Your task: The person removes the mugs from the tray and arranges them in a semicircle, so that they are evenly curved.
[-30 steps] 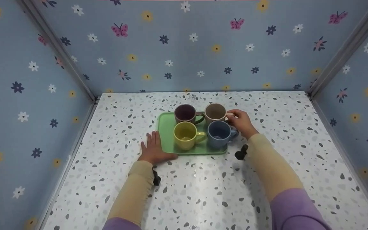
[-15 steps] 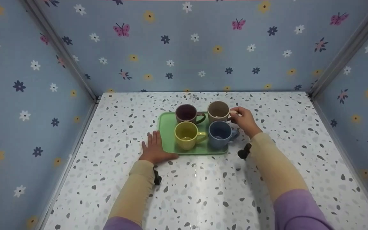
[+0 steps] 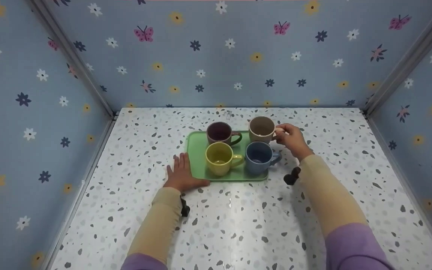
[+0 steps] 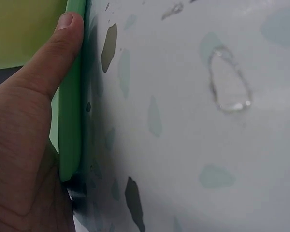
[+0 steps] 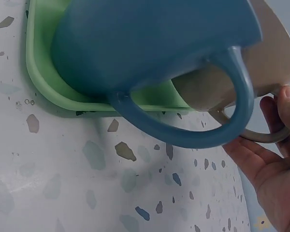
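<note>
A beige mug point(image 3: 261, 129) is at the back right of the green tray point(image 3: 196, 150), and my right hand point(image 3: 294, 140) grips its handle. In the right wrist view the thumb and fingers close round that handle, partly behind the blue mug point(image 5: 150, 48). The blue mug stands at the tray's front right. To its left is a yellow mug point(image 3: 219, 160), with a maroon mug point(image 3: 219, 133) behind it. My left hand point(image 3: 181, 177) rests at the tray's front left corner, fingers straight, thumb along the front rim. The left wrist view shows that thumb against the green rim.
The speckled white table point(image 3: 216, 225) carries the tray. Blue flowered panels point(image 3: 216, 56) enclose the back and both sides, joined by grey metal posts point(image 3: 75, 60) at the corners.
My right hand has drawn the beige mug to the right and slightly back, away from the maroon mug. My left hand and the tray have stayed in place.
</note>
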`<act>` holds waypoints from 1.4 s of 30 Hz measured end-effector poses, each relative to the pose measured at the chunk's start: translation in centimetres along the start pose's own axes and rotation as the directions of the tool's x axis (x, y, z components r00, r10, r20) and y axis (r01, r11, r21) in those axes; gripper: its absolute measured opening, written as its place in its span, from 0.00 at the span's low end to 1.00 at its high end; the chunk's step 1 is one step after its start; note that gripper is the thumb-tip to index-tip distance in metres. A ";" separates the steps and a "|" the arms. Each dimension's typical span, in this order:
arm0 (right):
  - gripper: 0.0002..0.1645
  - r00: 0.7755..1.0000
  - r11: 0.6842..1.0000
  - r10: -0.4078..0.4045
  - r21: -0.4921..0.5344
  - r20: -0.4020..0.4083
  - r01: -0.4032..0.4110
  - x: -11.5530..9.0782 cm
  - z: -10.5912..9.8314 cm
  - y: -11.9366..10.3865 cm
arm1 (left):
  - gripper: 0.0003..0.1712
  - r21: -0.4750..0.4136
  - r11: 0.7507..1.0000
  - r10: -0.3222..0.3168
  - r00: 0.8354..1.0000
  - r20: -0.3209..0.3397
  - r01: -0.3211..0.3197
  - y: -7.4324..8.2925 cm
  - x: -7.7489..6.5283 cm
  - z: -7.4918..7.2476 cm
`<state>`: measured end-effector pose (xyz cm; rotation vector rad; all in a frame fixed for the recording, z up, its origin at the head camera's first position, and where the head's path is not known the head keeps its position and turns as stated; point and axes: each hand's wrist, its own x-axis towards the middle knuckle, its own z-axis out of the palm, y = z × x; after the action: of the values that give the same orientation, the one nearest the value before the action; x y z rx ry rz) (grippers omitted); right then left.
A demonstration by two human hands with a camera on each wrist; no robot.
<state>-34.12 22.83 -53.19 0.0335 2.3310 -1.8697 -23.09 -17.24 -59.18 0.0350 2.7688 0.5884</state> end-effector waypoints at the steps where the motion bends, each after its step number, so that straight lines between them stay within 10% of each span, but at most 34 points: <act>1: 0.19 1.000 1.000 0.005 0.000 -0.005 -0.005 0.0 -0.1 0.0 | 0.86 -0.005 1.000 0.001 1.000 -0.001 -0.001 0.0 0.0 0.0; 42: 0.20 0.995 0.988 0.028 -0.148 -0.097 -0.042 -0.6 -4.5 0.8 | 0.85 0.000 1.000 0.009 1.000 -0.018 -0.009 0.0 -0.1 0.0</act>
<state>-33.88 27.46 -52.93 0.1478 2.5101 -1.7064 -22.98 -17.22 -59.12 0.0422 2.7868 0.5942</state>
